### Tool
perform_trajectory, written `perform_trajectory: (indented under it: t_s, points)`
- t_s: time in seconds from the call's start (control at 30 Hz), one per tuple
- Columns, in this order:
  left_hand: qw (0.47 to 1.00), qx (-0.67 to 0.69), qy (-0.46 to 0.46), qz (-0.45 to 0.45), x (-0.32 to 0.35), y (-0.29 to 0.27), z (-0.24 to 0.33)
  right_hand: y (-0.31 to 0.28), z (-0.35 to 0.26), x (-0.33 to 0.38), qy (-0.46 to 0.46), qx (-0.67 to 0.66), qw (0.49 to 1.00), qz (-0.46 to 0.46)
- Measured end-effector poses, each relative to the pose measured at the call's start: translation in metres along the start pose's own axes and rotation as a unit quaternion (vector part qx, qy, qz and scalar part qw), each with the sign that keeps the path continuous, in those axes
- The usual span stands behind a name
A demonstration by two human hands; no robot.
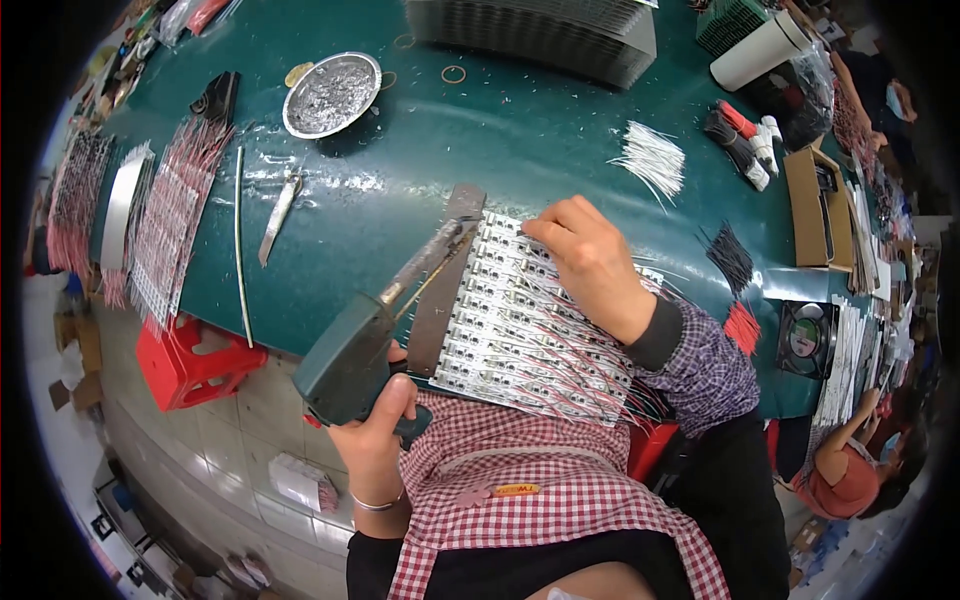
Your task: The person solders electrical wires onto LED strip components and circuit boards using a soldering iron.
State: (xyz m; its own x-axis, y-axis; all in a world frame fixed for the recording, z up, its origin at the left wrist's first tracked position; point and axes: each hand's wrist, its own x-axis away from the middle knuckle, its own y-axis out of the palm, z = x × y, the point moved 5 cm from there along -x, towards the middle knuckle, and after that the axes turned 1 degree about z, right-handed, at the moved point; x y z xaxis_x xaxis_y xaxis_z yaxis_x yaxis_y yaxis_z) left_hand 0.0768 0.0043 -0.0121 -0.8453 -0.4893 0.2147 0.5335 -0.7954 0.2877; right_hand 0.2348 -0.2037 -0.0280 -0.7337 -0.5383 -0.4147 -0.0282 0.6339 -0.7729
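My left hand is wrapped round the handle of a dark green soldering gun. Its long metal barrel points up and to the right, with the tip at the upper left corner of a white circuit board panel. Rows of small parts cover the panel, and thin red, black and white wires trail over its right side. A flat brown metal bar lies along the panel's left edge. Over the panel's far edge, my right hand is pinched near the tip; whatever its fingertips grip is too small to name.
A silver bowl of metal scraps stands at the far left, above a knife-like tool and a thin rod. Bundles of white wires, black wires and red wires lie right. A red stool stands left; people sit right.
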Motion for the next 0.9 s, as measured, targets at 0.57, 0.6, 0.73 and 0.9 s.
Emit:
perform_trajectory:
  t_s: [0.57,0.6,0.73,0.9]
  points:
    - [0.969,-0.240,0.033,-0.053,-0.011,0.026,-0.021,0.012,-0.003,0.010,0.008,0.026,1.000,0.014]
    - [0.969,-0.240,0.033,-0.054,-0.012,0.027,-0.021,0.011,-0.003,0.009,0.012,0.028,0.999,0.016]
    - [0.968,-0.244,0.003,-0.053,-0.012,0.029,-0.022,0.013,-0.003,0.009,0.012,0.028,0.999,0.013]
    - [0.970,-0.236,-0.027,-0.052,-0.013,0.029,-0.026,0.013,-0.004,0.009,0.013,0.031,0.999,0.014]
